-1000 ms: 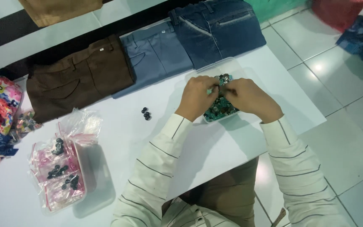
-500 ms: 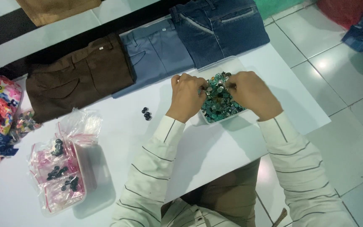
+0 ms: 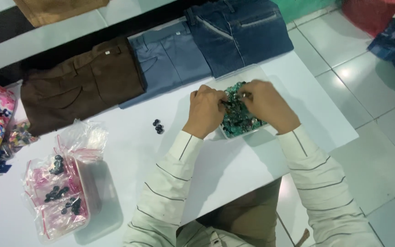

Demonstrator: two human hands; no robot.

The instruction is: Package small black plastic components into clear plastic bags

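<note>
Buttons (image 3: pixel 239 116) in clear tray (image 3: pixel 252 75): left hand (image 3: pixel 205 111), right hand (image 3: pixel 266 104) fingers pinch together on small pieces (blurry); best pick slowly, one each.

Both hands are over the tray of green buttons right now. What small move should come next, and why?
Probably lift the piece pinched between the hands clear of the tray. The left hand and right hand meet over the heap of green buttons, fingertips together on something small; what it is cannot be told. A few dark buttons already lie on the white table to the left.

Clear tray (image 3: pixel 257 73) of green buttons (image 3: pixel 238 120) on white table.
</note>
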